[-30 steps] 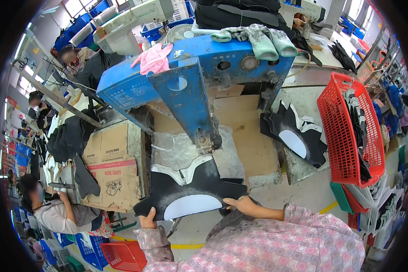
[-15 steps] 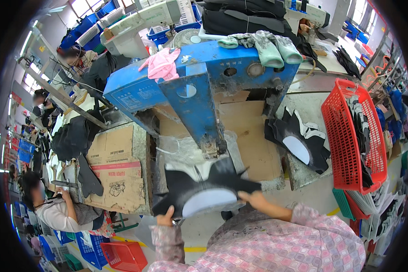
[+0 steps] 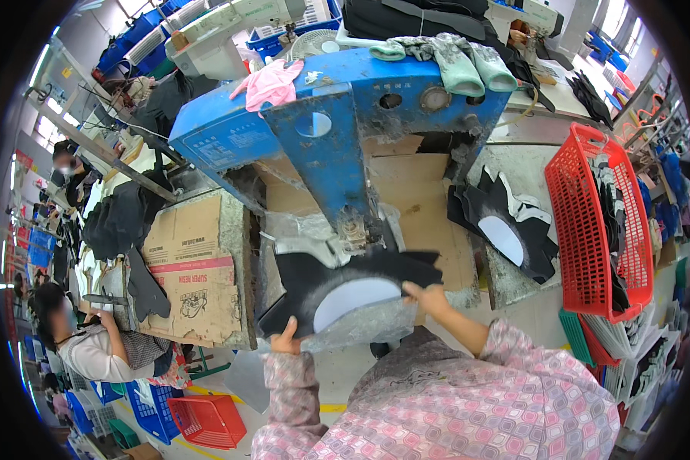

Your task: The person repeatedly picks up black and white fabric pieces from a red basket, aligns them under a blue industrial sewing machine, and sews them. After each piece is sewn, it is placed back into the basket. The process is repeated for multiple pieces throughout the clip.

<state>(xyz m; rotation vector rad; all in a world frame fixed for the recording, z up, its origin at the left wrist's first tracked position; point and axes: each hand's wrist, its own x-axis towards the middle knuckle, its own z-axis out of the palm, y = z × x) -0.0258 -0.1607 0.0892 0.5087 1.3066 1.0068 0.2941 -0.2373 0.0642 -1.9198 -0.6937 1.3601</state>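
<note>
A black fabric cut piece, looking like a shoe upper [image 3: 299, 285], spreads between my hands with jagged points and a pale half-oval patch. My left hand [image 3: 287, 337] grips its near left edge, thumb on top. At its right edge, my right hand [image 3: 428, 299] pinches it with the fingers partly underneath. The piece's grey-white far part [image 3: 313, 248] lies at the metal head [image 3: 354, 230] of a blue machine [image 3: 314, 161], partly under it. Clear plastic sheeting [image 3: 368, 326] shows beneath the near edge.
More black pieces with a white oval [image 3: 506, 238] lie on the right-hand bench. Beyond them stands a red basket [image 3: 602, 230] of cut pieces. Cardboard [image 3: 188, 268] covers the left table, where a co-worker [image 3: 103, 345] sits. A pink cloth [image 3: 270, 84] and green-grey sleeves [image 3: 468, 69] lie atop the machine.
Both hands have moved the black piece slightly forward, bringing its pale far part to the machine head. The right hand has risen a little, and more plastic sheeting shows below the piece.
</note>
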